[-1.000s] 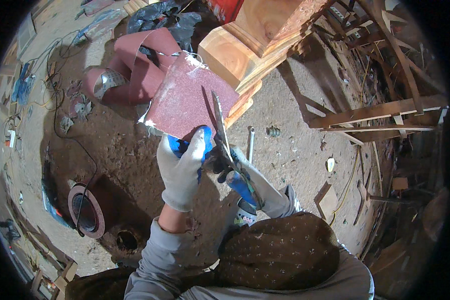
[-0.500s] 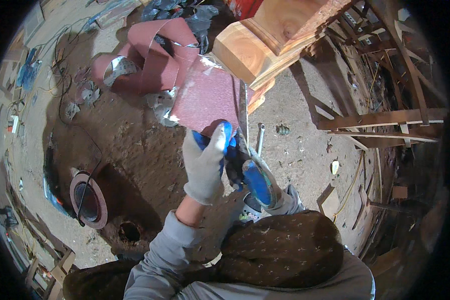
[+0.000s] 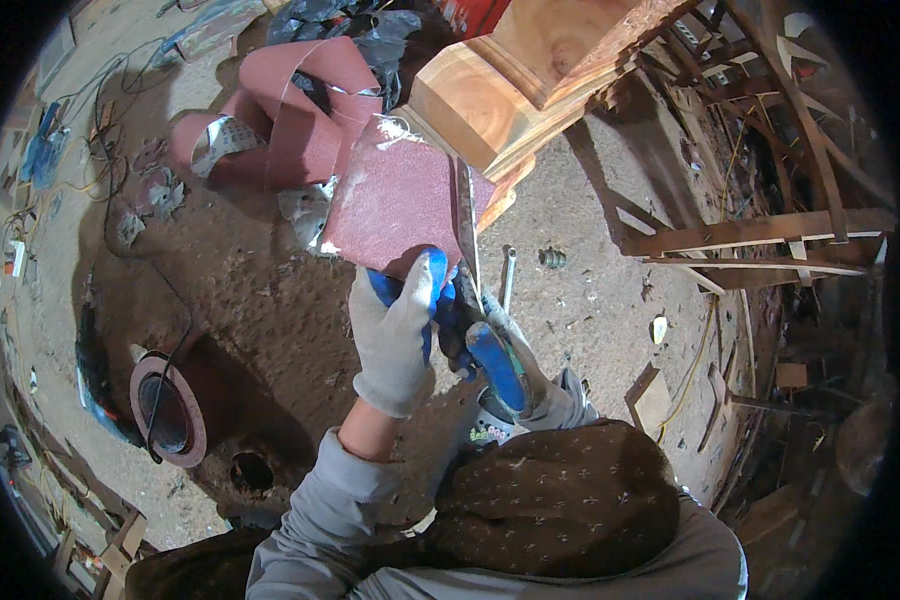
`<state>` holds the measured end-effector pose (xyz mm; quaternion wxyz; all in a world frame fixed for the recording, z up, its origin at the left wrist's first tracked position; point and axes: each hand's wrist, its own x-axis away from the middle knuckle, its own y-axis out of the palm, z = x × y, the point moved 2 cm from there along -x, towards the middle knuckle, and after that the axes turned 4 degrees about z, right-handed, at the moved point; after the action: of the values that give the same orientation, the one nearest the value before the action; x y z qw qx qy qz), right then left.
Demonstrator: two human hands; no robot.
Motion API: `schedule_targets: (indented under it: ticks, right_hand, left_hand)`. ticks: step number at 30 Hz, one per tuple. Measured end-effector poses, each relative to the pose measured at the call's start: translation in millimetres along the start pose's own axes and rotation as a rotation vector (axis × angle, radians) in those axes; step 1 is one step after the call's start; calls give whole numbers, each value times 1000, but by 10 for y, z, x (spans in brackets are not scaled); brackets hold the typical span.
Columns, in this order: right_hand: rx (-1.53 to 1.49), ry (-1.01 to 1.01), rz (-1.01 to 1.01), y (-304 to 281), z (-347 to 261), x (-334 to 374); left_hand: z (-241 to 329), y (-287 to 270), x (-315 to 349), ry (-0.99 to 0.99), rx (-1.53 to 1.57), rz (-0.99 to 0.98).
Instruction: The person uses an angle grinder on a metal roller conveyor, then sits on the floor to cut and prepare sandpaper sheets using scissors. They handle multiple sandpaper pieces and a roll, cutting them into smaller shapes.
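Observation:
My left hand (image 3: pixel 394 342), in a pale glove with blue coating, is closed on the near edge of a reddish sandpaper sheet (image 3: pixel 395 205), thumb on top. The sheet has whitish, ragged corners. Along its right side runs a long, thin flat strip (image 3: pixel 469 225). My right hand (image 3: pixel 515 370), gloved alike, is closed at the lower end of this strip, its blue thumb toward me; its other fingers are mostly hidden. Just beyond the sheet is a carved wooden piece (image 3: pixel 475 105) with pale, smooth faces.
A looped length of sandpaper (image 3: pixel 310 145) lies at the far left, below black plastic (image 3: pixel 380 45). A round ringed object (image 3: pixel 175 415) with a dark cable over it stands at left. Wooden frames (image 3: pixel 770 240) are at right. A short rod (image 3: pixel 509 275) lies on the floor.
The whole view has shifted slightly left. The sandpaper sheet is turned a little, showing more of its right edge and the strip. Both hands keep their hold.

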<state>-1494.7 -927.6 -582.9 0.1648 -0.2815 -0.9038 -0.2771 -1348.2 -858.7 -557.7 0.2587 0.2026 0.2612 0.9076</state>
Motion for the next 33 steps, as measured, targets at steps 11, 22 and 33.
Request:
schedule_targets:
  ticks: [11, 22, 33]
  right_hand:
    - [301, -59, -19, -68, -36, -74]
    - [297, 237, -75, 39, -219, -106]
    - [118, 173, -115, 42, -125, -149]
  left_hand:
    - [479, -242, -301, -31, -266, -111]
    - [801, -414, -537, -123, -663, -340]
    - [698, -530, -625, 312, -898, -371]
